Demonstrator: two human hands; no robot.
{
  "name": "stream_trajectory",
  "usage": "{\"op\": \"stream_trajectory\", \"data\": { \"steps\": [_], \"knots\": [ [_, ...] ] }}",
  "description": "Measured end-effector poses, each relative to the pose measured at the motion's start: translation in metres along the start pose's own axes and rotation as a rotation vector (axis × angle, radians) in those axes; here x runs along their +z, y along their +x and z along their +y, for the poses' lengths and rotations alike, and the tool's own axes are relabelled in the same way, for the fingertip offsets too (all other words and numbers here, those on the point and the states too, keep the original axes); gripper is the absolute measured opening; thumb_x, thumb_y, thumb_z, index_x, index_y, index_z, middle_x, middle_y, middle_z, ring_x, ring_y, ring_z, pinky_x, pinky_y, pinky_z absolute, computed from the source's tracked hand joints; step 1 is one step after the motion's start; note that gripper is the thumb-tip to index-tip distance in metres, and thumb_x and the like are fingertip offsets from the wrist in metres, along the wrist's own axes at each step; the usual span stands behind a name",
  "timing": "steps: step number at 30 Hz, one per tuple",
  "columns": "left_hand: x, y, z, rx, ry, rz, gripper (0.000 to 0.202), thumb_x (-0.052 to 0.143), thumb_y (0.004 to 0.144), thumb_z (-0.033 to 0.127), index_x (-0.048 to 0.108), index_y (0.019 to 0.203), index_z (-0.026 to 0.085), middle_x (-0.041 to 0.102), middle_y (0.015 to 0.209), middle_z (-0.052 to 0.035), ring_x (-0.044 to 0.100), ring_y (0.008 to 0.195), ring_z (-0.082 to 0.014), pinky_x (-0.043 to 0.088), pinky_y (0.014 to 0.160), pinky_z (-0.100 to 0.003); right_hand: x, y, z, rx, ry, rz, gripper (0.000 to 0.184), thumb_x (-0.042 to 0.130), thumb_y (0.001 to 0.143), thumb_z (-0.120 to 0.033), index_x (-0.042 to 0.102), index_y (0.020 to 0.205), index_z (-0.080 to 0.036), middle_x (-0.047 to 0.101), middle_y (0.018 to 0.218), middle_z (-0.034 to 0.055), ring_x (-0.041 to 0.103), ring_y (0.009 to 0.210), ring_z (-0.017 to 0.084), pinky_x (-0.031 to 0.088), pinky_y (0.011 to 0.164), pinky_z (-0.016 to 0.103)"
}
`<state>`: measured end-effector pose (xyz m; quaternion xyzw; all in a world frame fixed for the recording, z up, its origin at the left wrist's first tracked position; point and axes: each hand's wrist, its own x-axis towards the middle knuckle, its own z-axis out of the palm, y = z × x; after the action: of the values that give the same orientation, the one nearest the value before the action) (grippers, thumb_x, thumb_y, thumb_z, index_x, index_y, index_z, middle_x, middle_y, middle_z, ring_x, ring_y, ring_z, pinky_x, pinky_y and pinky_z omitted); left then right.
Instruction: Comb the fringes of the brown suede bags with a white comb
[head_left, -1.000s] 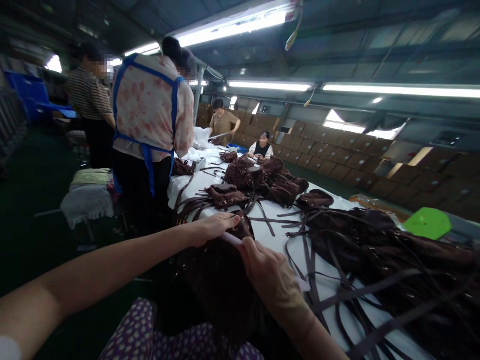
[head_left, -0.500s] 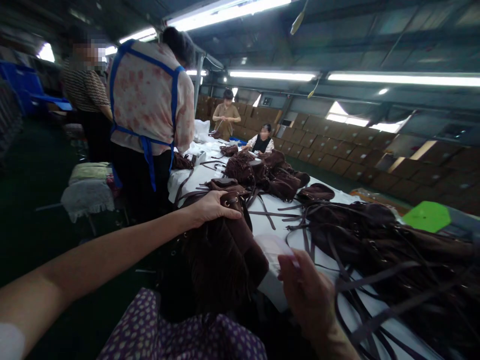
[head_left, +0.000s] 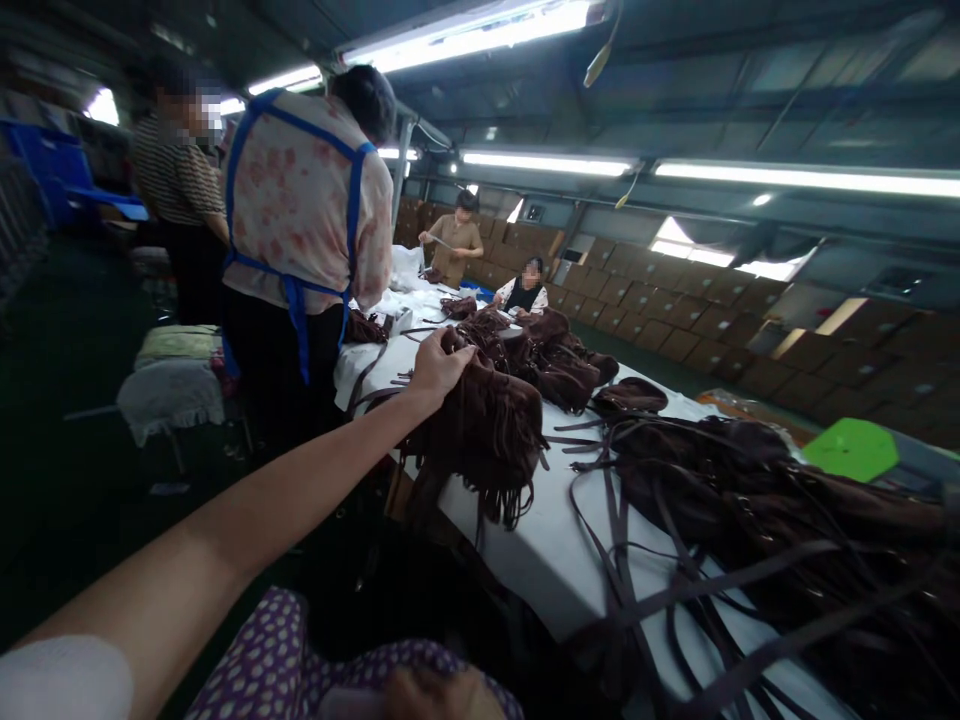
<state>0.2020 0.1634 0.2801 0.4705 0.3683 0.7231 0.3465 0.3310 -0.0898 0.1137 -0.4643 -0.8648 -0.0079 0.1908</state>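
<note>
My left hand (head_left: 441, 368) is stretched far forward, its fingers closed on the top of a dark brown fringed bag (head_left: 487, 430). The bag hangs tilted above the near edge of the white-covered table (head_left: 555, 540), its fringe dangling. Only the top of my right hand (head_left: 439, 694) shows at the bottom edge, over my dotted purple garment; its fingers are hidden. A heap of brown bags and long straps (head_left: 750, 500) lies on the table to the right.
A person in a floral top and blue apron (head_left: 300, 230) stands at the table's left side, another in stripes (head_left: 176, 200) behind. Two more people (head_left: 525, 290) work at the far end. More brown bags (head_left: 555, 355), stacked cartons (head_left: 675, 310), a green lid (head_left: 851, 447).
My left hand has lifted the fringed bag off my lap and carried it forward over the table. My right hand let go, dropped back to the bottom edge, and the pale strip it held is gone.
</note>
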Motion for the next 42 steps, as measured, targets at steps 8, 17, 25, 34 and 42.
{"op": "stream_trajectory", "data": {
  "steps": [8, 17, 25, 34, 42],
  "knots": [
    [-0.005, -0.026, 0.03, 0.307, 0.188, -0.626, 0.019, 0.071, 0.073, 0.029, 0.062, 0.082, 0.016, 0.062, 0.077, 0.0011, 0.055, 0.071, -0.0134, 0.043, 0.067, -0.024, -0.146, 0.066, 0.098, 0.113, -0.096, 0.498, 0.043, 0.048, 0.091, -0.054, 0.048, 0.065, -0.02, 0.042, 0.047, -0.0071, 0.03, 0.041, 0.006, 0.024, 0.041, 0.02],
    [0.005, -0.039, 0.029, 0.155, 0.097, -0.369, 0.017, 0.07, 0.07, 0.028, 0.057, 0.07, 0.016, 0.054, 0.063, 0.0042, 0.047, 0.058, -0.0105, 0.037, 0.055, -0.022, -0.064, 0.081, 0.044, 0.161, 0.032, 0.139, 0.024, 0.051, 0.091, -0.043, 0.054, 0.077, -0.023, 0.058, 0.051, -0.0035, 0.044, 0.039, 0.01, 0.021, 0.04, 0.025],
    [0.022, -0.048, -0.022, -0.044, 0.093, -0.119, 0.018, 0.064, 0.071, 0.031, 0.054, 0.068, 0.018, 0.054, 0.061, 0.0031, 0.048, 0.055, -0.0117, 0.039, 0.053, -0.023, -0.054, 0.053, 0.019, 0.069, 0.096, 0.209, 0.03, 0.043, 0.096, -0.039, 0.048, 0.072, -0.023, 0.054, 0.051, -0.0056, 0.043, 0.038, 0.008, 0.026, 0.04, 0.023],
    [0.014, -0.045, 0.001, 0.163, 0.239, -0.362, 0.021, 0.072, 0.069, 0.031, 0.058, 0.068, 0.017, 0.057, 0.065, 0.0035, 0.05, 0.062, -0.0124, 0.037, 0.061, -0.024, -0.158, 0.027, 0.052, -0.28, -0.389, 0.437, 0.021, 0.037, 0.098, -0.02, 0.056, 0.091, -0.018, 0.059, 0.068, 0.0019, 0.055, 0.06, 0.013, 0.039, 0.061, 0.026],
    [0.008, -0.055, 0.018, 0.197, 0.273, -0.49, 0.02, 0.07, 0.074, 0.034, 0.061, 0.073, 0.016, 0.061, 0.068, 0.0016, 0.054, 0.065, -0.0138, 0.04, 0.061, -0.024, -0.136, 0.076, 0.079, 0.116, -0.114, 0.451, 0.038, 0.049, 0.092, -0.047, 0.049, 0.064, -0.021, 0.043, 0.048, -0.0069, 0.029, 0.041, 0.007, 0.024, 0.042, 0.022]
  ]
}}
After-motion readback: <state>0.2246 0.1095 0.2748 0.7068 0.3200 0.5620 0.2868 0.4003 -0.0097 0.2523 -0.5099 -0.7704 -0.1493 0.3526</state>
